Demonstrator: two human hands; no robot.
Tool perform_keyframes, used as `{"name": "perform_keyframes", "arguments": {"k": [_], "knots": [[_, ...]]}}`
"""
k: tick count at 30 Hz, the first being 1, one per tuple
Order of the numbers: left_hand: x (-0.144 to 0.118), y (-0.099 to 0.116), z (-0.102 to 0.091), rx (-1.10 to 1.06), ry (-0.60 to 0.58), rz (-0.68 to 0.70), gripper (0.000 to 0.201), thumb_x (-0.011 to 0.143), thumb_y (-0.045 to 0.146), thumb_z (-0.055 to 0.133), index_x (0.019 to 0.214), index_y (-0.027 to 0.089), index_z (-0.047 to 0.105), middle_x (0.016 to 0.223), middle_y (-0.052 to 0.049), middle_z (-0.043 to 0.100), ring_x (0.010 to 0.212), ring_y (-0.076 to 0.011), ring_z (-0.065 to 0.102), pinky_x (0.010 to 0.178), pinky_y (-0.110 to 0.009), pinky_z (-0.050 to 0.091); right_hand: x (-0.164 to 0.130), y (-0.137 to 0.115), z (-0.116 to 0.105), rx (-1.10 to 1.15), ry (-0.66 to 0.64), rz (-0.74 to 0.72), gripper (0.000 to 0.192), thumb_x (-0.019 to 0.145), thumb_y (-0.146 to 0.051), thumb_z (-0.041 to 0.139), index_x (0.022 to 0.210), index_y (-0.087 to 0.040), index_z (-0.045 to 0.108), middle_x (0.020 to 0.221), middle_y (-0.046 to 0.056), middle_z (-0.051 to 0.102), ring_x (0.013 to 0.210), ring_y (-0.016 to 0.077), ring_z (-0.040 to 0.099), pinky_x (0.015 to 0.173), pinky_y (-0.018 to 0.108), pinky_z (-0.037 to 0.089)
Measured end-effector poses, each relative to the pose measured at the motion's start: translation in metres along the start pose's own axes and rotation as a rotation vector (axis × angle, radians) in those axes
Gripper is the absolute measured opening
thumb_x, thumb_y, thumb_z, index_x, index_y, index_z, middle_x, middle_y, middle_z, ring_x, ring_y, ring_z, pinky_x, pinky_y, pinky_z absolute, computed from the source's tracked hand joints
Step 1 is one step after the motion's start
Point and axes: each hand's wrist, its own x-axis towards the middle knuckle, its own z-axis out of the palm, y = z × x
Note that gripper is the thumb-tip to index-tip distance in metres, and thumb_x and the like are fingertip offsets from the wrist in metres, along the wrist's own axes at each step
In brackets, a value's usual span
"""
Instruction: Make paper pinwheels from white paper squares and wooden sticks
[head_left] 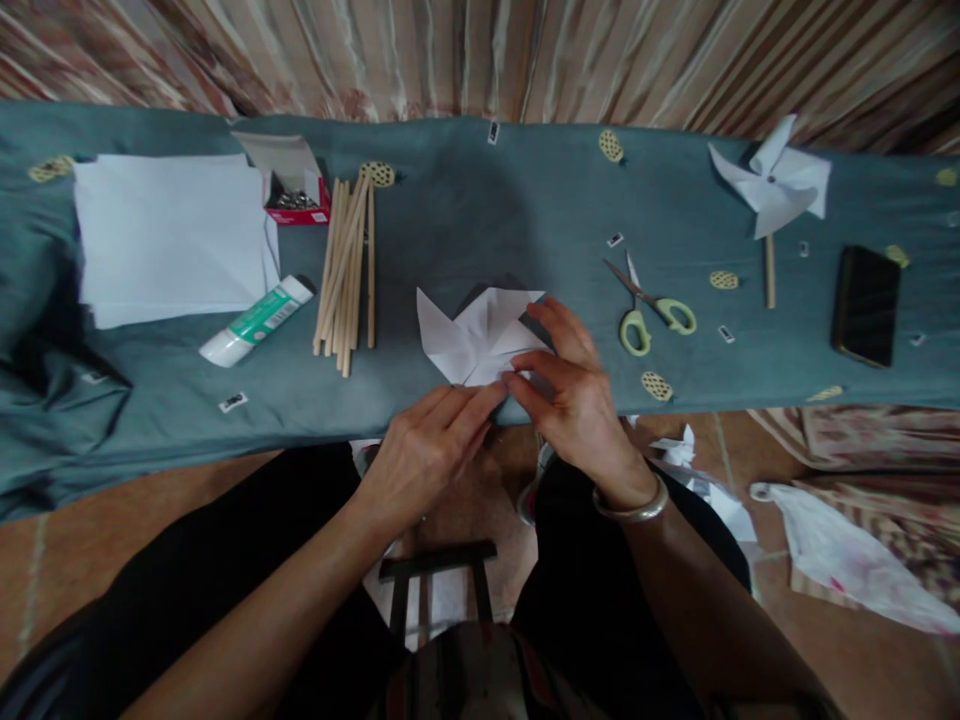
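Observation:
A white paper pinwheel (469,335) without a stick lies near the front edge of the cloth, its points folded or spread outward. My left hand (442,430) has its fingers pressed together on the pinwheel's near edge. From the right, my right hand (574,390) pinches the same paper at its lower right with thumb and index finger, the other fingers resting at its right point. The fingertips of both hands almost meet there. Part of the near edge is hidden beneath them.
Left of the pinwheel are wooden sticks (345,270), a red box of metal pins (296,200), a glue stick (256,322) and white paper sheets (172,235). To the right lie scissors (645,303), a finished pinwheel on a stick (771,190) and a phone (866,305). Paper scraps (724,505) are on the floor.

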Motion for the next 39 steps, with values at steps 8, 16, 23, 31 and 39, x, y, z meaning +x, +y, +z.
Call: {"name": "perform_keyframes", "arguments": {"k": [8,16,23,31,39], "knots": [[-0.0019,-0.0013,0.0008,0.022,-0.01,0.051,0.022,0.09,0.01,0.055,0.111,0.008,0.061,0.101,-0.011,0.07,0.088,-0.0203,0.063,0.076,-0.035,0.06,-0.0012,-0.0006,0.0034,-0.036,0.027,-0.033,0.011,0.089,-0.026,0.059,0.097,-0.024,0.066,0.146,0.008,0.049,0.142,0.0293,0.035,0.112,0.055,0.038],[-0.0017,-0.0006,0.0016,0.022,0.001,0.061,0.022,0.089,0.01,0.058,0.109,0.005,0.062,0.1,-0.012,0.07,0.088,-0.0208,0.063,0.077,-0.035,0.06,-0.0028,-0.0017,0.0022,-0.003,0.001,-0.024,0.012,0.089,-0.025,0.058,0.098,-0.026,0.066,0.146,0.004,0.048,0.143,0.0283,0.034,0.114,0.054,0.036],[-0.0019,-0.0009,0.0021,0.011,0.01,0.06,0.019,0.09,0.011,0.056,0.107,0.006,0.063,0.099,-0.012,0.07,0.088,-0.0209,0.063,0.074,-0.035,0.06,-0.0035,-0.0023,0.0029,0.0,-0.018,-0.02,0.017,0.09,-0.024,0.057,0.099,-0.032,0.069,0.146,-0.004,0.047,0.143,0.0281,0.033,0.114,0.056,0.035],[-0.0005,-0.0002,0.0008,0.013,-0.001,0.048,0.018,0.092,0.012,0.053,0.107,0.009,0.063,0.099,-0.011,0.07,0.087,-0.0196,0.063,0.074,-0.035,0.06,-0.004,-0.0043,0.0027,-0.067,-0.023,-0.033,0.015,0.092,-0.024,0.055,0.095,-0.03,0.068,0.145,0.001,0.048,0.143,0.0281,0.034,0.113,0.053,0.038],[0.0001,0.0002,0.0013,0.012,-0.007,0.044,0.018,0.092,0.012,0.054,0.106,0.008,0.063,0.098,-0.011,0.07,0.087,-0.0198,0.063,0.074,-0.035,0.06,-0.0026,-0.0067,0.0017,-0.089,-0.046,-0.041,0.016,0.092,-0.023,0.053,0.094,-0.025,0.068,0.146,0.007,0.047,0.143,0.0305,0.034,0.113,0.052,0.037]]}}
